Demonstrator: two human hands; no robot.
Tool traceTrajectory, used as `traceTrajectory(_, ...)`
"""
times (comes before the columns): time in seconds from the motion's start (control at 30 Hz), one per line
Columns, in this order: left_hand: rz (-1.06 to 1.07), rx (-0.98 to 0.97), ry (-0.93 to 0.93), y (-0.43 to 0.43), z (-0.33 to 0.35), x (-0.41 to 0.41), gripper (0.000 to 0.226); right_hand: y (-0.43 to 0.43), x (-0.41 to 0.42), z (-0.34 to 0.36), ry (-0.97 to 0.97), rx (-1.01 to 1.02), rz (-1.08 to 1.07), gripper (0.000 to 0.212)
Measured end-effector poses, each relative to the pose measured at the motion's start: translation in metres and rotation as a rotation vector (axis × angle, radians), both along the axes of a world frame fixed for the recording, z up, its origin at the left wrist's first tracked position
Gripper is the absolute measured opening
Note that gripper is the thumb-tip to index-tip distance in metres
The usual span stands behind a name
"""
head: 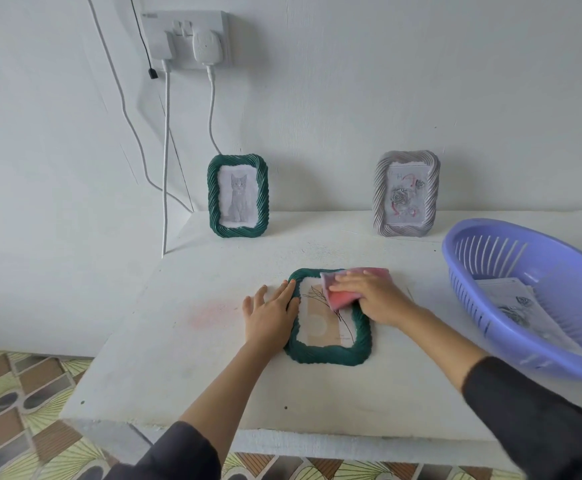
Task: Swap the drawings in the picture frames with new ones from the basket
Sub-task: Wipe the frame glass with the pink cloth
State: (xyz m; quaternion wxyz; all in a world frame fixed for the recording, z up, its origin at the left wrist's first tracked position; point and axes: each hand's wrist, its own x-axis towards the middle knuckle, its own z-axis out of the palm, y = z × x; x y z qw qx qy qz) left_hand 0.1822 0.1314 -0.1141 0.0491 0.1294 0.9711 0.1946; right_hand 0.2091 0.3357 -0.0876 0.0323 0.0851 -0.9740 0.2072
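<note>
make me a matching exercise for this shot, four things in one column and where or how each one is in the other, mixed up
Things:
1. green frame with cat drawing
2. grey frame with rose drawing
3. green frame with plant drawing
4. purple basket

Places or states:
A. lying flat on the table, being wiped with a pink cloth
B. at the table's right edge, holding paper drawings
C. standing against the wall, on the left
D. standing against the wall, on the right

Pairs: 1-C, 2-D, 3-A, 4-B
</note>
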Motion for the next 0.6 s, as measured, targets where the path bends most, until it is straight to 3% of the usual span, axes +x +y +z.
traceTrajectory(0.07,0.006,0.002,-0.002,0.000,-0.001,0.000,0.046,-0.017,-0.005,-0.010,0.047,-0.046,-0.026,0.065)
traceTrajectory(0.3,0.004,-0.007,-0.003,0.001,0.001,0.003,0.046,-0.008,0.051,-0.010,-0.116,-0.064,0.319,0.070)
traceTrajectory(0.37,-0.005,-0.013,-0.001,0.002,0.002,0.003,0.046,0.006,0.049,0.001,-0.128,-0.050,0.265,0.071)
traceTrajectory(0.5,0.001,-0.020,-0.006,0.001,0.004,0.001,0.046,-0.001,0.010,0.011,0.024,0.001,0.021,0.065)
traceTrajectory(0.6,0.000,-0.014,-0.023,0.001,0.002,0.002,0.046,-0.022,0.002,-0.008,0.047,-0.039,0.002,0.064)
